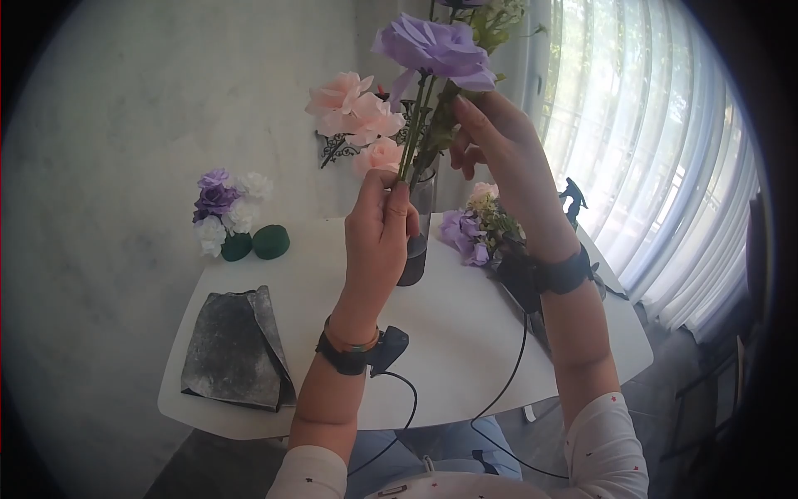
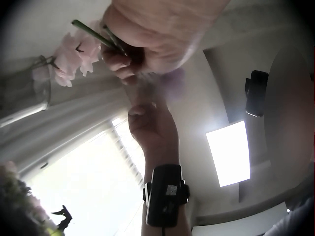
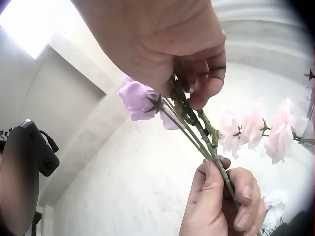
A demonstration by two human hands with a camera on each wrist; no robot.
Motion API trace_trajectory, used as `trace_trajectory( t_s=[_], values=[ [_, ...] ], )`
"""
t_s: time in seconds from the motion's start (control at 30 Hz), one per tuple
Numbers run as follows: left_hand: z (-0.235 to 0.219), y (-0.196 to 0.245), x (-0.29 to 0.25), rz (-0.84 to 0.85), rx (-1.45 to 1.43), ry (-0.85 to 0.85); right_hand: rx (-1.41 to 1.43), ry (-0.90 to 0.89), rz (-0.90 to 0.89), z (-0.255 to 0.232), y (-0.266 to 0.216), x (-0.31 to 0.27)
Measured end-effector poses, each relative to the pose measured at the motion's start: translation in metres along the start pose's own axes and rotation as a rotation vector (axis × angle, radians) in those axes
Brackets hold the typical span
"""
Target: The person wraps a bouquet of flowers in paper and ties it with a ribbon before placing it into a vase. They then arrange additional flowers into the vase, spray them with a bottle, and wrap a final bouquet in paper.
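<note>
In the head view the left hand [image 1: 374, 241] grips several green stems [image 1: 411, 137] low down, in front of a dark glass vase [image 1: 416, 259]. Above it a large lilac flower [image 1: 436, 51] tops the bunch. The right hand [image 1: 507, 154] pinches a leafy stem just under that bloom. In the right wrist view the right hand [image 3: 172, 54] holds the thicker leafy stem [image 3: 199, 128], while the left hand [image 3: 224, 199] clasps the stems below. Stem ends [image 2: 91, 32] stick out past the left hand [image 2: 147, 39] in the left wrist view.
Pink flowers [image 1: 357, 112] stand behind the vase. On the white table [image 1: 332, 399] lie a grey folded sheet [image 1: 233, 349] at left, white and purple flowers [image 1: 224, 204] beside green foam [image 1: 270, 242] at back left, and a mixed bouquet [image 1: 474, 233] at right. Cables hang from both wrists.
</note>
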State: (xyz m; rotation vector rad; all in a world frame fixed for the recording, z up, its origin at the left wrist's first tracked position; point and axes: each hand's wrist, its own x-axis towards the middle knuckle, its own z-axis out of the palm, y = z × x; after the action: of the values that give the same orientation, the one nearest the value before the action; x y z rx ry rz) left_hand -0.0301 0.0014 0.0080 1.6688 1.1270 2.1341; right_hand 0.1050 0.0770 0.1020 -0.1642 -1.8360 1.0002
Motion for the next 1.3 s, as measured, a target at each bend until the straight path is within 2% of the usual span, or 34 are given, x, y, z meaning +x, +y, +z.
trace_trajectory(
  t_s=[0.13, 0.2, 0.23, 0.3, 0.37, 0.43, 0.5, 0.53, 0.63, 0.8, 0.87, 0.9, 0.97, 1.0, 1.03, 1.07, 1.17, 1.3],
  values=[
    [0.001, -0.007, 0.002, -0.019, -0.003, -0.015, 0.044, 0.104, -0.01, -0.009, 0.004, 0.001],
    [-0.003, -0.018, 0.007, 0.105, 0.215, 0.129, 0.054, 0.144, -0.06, -0.017, 0.002, 0.003],
    [-0.006, -0.022, 0.009, 0.104, 0.215, 0.127, 0.064, 0.182, -0.113, -0.021, -0.001, 0.004],
    [-0.012, -0.029, 0.013, 0.151, 0.295, 0.321, -0.005, 0.242, -0.141, -0.033, -0.011, 0.005],
    [-0.017, -0.037, 0.016, 0.135, 0.286, 0.351, -0.105, 0.346, -0.229, -0.044, -0.013, 0.009],
    [-0.021, -0.044, 0.019, -0.032, 0.146, 0.299, -0.147, 0.369, -0.282, -0.052, -0.01, 0.018],
    [-0.019, -0.051, 0.019, -0.08, 0.045, 0.256, -0.33, 0.483, -0.339, -0.051, -0.009, 0.026],
    [-0.018, -0.053, 0.019, -0.124, -0.055, 0.215, -0.431, 0.452, -0.346, -0.051, -0.007, 0.03],
    [-0.013, -0.058, 0.019, -0.123, -0.072, 0.211, -0.332, 0.354, -0.361, -0.047, 0.026, 0.049],
    [-0.011, -0.066, 0.02, -0.131, -0.154, 0.202, -0.519, 0.341, -0.308, -0.025, 0.065, 0.062],
    [-0.013, -0.071, 0.021, -0.132, -0.172, 0.193, -0.579, 0.227, -0.162, -0.02, 0.086, 0.065],
    [-0.014, -0.072, 0.021, -0.155, -0.168, 0.185, -0.579, 0.233, -0.163, -0.017, 0.096, 0.064],
    [-0.014, -0.073, 0.021, -0.172, -0.163, 0.17, -0.623, 0.074, -0.007, -0.014, 0.113, 0.06],
    [-0.013, -0.072, 0.021, -0.204, -0.176, 0.181, -0.622, 0.081, -0.01, -0.014, 0.123, 0.059],
    [-0.012, -0.072, 0.021, -0.234, -0.19, 0.192, -0.626, -0.005, 0.039, -0.014, 0.137, 0.059],
    [-0.012, -0.072, 0.021, -0.228, -0.188, 0.187, -0.629, -0.092, 0.087, -0.012, 0.142, 0.058],
    [-0.012, -0.073, 0.022, -0.213, -0.192, 0.213, -0.667, -0.117, 0.028, -0.006, 0.146, 0.049],
    [-0.016, -0.072, 0.023, -0.21, -0.172, 0.213, -0.652, -0.12, 0.065, 0.0, 0.147, 0.044]
  ],
)
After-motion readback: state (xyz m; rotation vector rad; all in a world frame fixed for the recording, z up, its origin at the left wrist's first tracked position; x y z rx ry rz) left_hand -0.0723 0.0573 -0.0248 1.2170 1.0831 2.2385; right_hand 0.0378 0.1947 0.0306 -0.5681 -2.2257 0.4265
